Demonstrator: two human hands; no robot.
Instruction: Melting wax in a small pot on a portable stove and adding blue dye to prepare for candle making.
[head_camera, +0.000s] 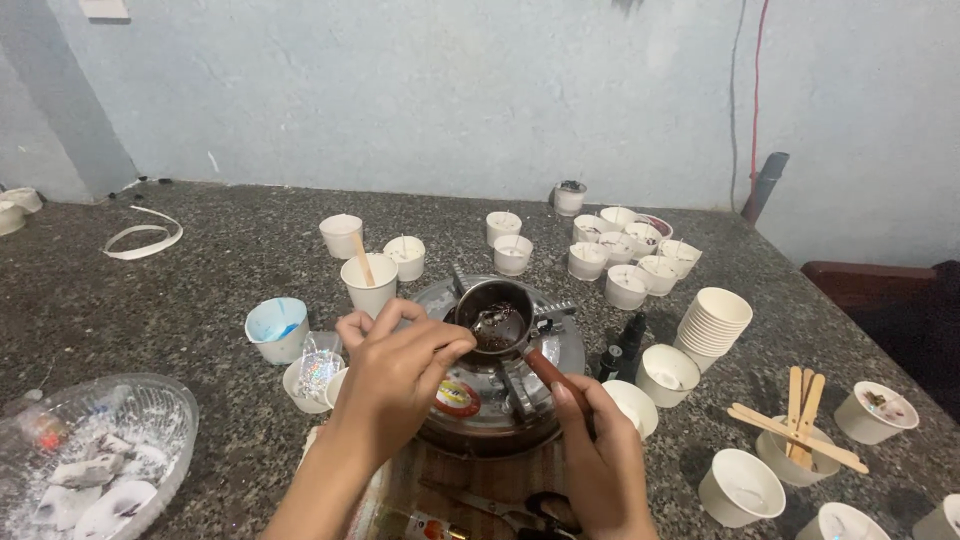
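Near edge of the speckled stone bench (200, 300), centre: a round metal burner (500, 385) with a small dark melting pot (497, 318) sitting on top of it.

Right hand (600, 455) — fingers closed around the pot's reddish-brown handle (553, 372), which runs back toward the near edge. Pot sits level; a dark, glistening liquid shows inside.

Left hand (395, 370) — fingertips pinched together right at the pot's left rim. Whether something small sits in the pinch, cannot tell.

Around the burner: paper cup with a wooden stick (368, 278) just behind the left hand; blue-smeared cup (277, 328) toward the left; clear plastic bowl of white chunks (95, 455) at the near-left corner. Cluster of white cups with wicks (630, 255) toward the far-right; stack of empty cups (712, 320) right of the burner; flat wooden sticks laid across a cup (797, 428) near the right edge. Two small dark bottles (622, 345) just beside the burner.

Judgement on handling: the grip on the handle looks firm enough. Best kept steady and level so the liquid stays off the rim, with the pinching fingers above the pot's edge, not against hot metal.
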